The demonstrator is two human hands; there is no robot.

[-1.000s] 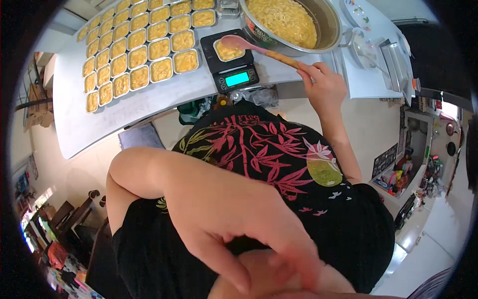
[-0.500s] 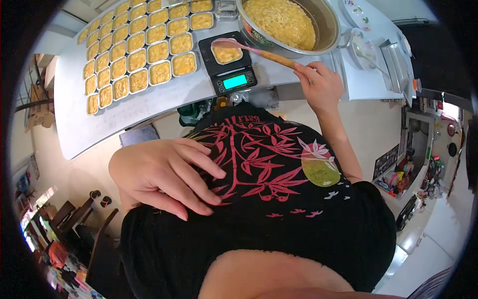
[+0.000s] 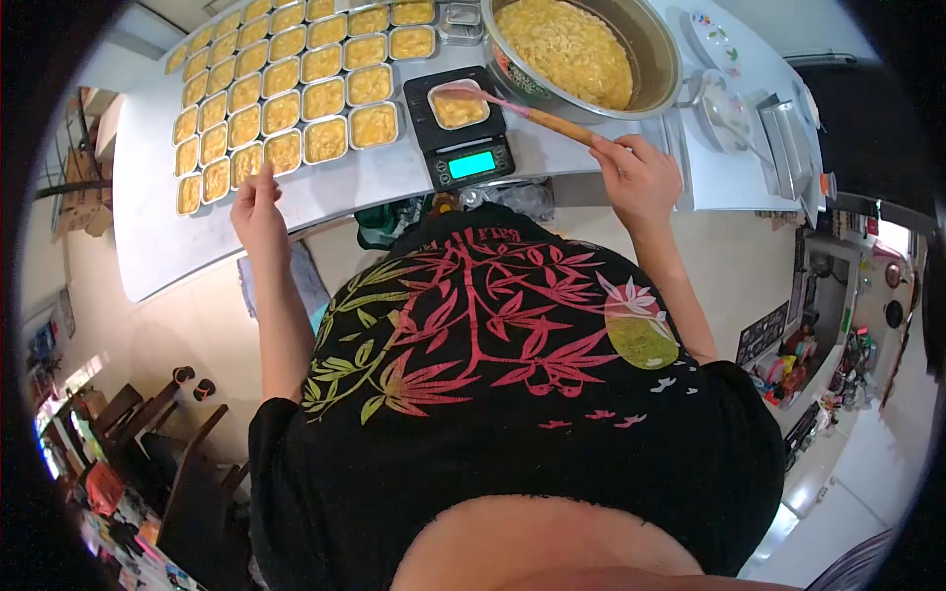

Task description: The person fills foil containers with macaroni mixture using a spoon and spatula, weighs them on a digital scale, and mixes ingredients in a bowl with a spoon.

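Observation:
My right hand (image 3: 641,180) grips the wooden handle of a pink spoon (image 3: 557,122). The spoon's head rests over a small foil tray (image 3: 460,110) of yellow food. That tray sits on a black kitchen scale (image 3: 427,133) with a lit display. My left hand (image 3: 258,207) is at the table's front edge, fingers drawn together with nothing visible in them, just below the front row of filled foil trays (image 3: 282,152). A large pot (image 3: 658,59) of the same yellow food stands behind the scale, to its right.
The white table (image 3: 148,241) curves across the top of the view. Clear empty containers (image 3: 460,22) are stacked between the filled trays and the pot. At the right are a floral plate (image 3: 717,44), a bowl with a utensil (image 3: 724,113) and a metal box (image 3: 781,148).
My left hand has moved from in front of my chest to the table's front edge by the filled trays. My right hand still holds the spoon over the tray on the scale.

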